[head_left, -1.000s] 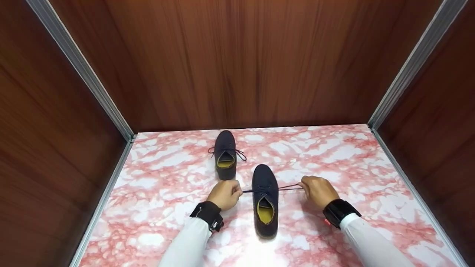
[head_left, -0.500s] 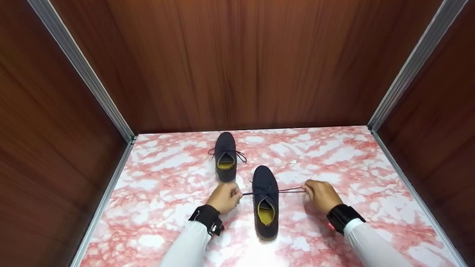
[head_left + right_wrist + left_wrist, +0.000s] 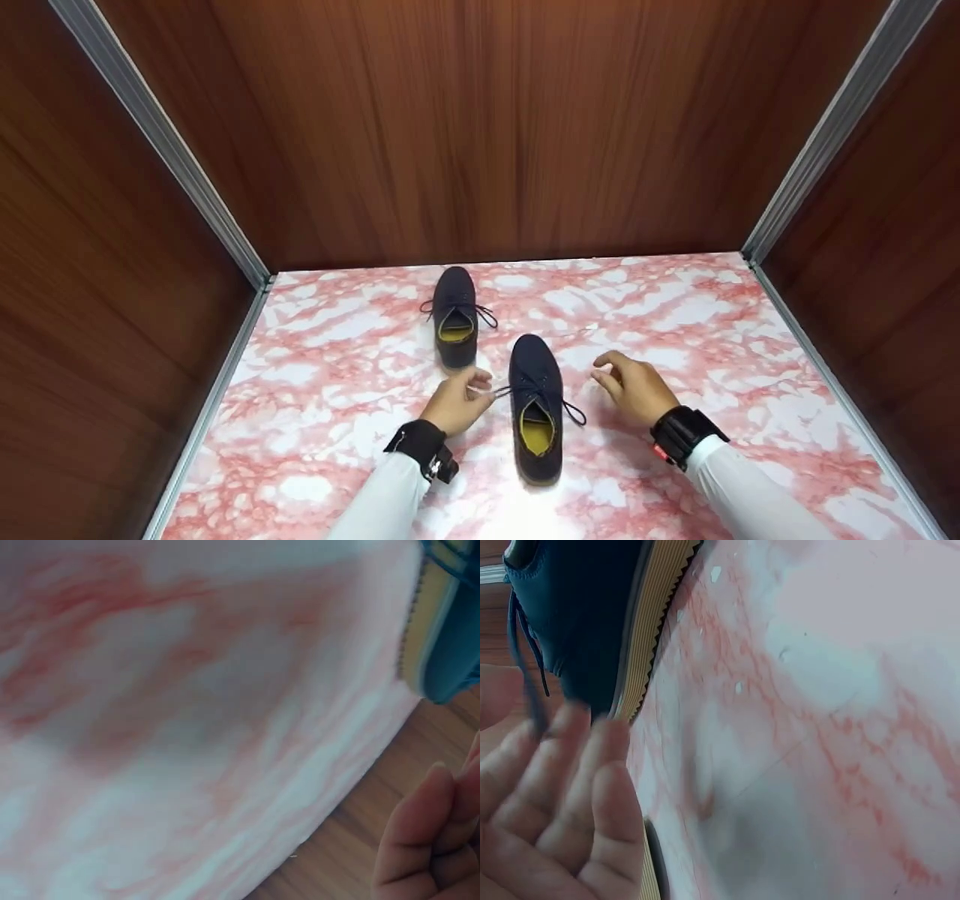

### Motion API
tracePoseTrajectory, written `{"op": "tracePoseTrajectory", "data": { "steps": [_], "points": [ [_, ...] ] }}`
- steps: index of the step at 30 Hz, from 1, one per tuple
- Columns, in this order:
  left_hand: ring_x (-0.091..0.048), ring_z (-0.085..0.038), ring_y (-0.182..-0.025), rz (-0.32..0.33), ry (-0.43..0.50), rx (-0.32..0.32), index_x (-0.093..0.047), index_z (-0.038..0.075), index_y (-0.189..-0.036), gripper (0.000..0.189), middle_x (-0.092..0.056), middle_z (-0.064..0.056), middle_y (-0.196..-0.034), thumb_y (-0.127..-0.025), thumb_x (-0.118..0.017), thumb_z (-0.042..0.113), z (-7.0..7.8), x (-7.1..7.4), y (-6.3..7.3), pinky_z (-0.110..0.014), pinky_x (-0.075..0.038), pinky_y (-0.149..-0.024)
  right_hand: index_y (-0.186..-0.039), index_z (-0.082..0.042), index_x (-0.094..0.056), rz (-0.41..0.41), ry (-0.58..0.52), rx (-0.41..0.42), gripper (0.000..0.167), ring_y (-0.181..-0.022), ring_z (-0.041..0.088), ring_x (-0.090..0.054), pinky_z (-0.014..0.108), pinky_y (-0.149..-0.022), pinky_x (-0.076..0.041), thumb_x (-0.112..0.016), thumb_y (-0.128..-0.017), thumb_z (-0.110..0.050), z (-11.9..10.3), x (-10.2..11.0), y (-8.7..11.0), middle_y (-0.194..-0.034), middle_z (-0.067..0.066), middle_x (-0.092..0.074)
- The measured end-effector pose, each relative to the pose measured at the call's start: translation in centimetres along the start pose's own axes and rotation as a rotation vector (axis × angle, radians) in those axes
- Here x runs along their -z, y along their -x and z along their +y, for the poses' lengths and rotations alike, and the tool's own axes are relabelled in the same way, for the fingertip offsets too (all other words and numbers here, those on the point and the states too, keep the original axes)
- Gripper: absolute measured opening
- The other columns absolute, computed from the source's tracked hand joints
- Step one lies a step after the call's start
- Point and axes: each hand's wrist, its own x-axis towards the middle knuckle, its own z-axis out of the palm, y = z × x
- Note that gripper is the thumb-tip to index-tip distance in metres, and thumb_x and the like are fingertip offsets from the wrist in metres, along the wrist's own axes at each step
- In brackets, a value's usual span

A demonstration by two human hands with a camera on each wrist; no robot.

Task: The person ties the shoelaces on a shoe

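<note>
A dark navy lace-up shoe [image 3: 534, 354] with a yellow insole stands between my hands, toe pointing away from me. My left hand [image 3: 456, 401] is at its left side, fingers loosened. In the left wrist view a shoelace [image 3: 519, 645] runs from the shoe down to the fingertips of that hand [image 3: 562, 817]. On the right side a lace loop [image 3: 576, 414] hangs from the bow, free of any hand. Apart from the shoe, my right hand [image 3: 637, 390] hovers with thumb and fingers spread a little, holding nothing.
Behind and to the left stands the matching shoe [image 3: 454, 285], its lace tied in a bow. Both are on a red-and-white marbled tabletop [image 3: 315, 420]. Brown wood-grain panels [image 3: 487, 135] with metal corner strips [image 3: 825, 135] enclose the back and sides.
Both hands held the laces taut to either side. Now the right hand has let go, its loop drooping beside the shoe, and the left fingers have loosened with their lace slack.
</note>
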Motion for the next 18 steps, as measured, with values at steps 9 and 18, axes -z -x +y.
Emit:
{"op": "tracePoseTrajectory", "data": {
  "steps": [9,18],
  "points": [
    [-0.059,-0.01,-0.073,0.132,-0.076,-0.037,-0.065,0.012,-0.093,0.015,-0.063,0.001,-0.079,-0.092,-0.076,0.022,1.2,-0.6,0.5,-0.024,-0.049,-0.071,-0.077,-0.022,-0.063,-0.055,-0.101,0.143,0.024,-0.055,-0.002,-0.046,0.02,-0.053,-0.041,-0.073,-0.099,-0.022,-3.1,-0.8,0.7,-0.063,-0.012,-0.053],
    [-0.075,-0.023,-0.067,-0.127,-0.015,0.065,-0.078,0.013,-0.089,0.029,-0.077,-0.005,-0.076,-0.099,-0.071,0.039,1.6,-1.8,1.8,-0.022,-0.052,-0.063,-0.07,-0.013,-0.067,-0.276,-0.094,0.14,0.043,-0.052,-0.002,-0.046,0.02,-0.052,-0.041,-0.067,-0.102,-0.041,-3.7,-2.5,2.2,-0.06,-0.012,-0.056]
  ]
}}
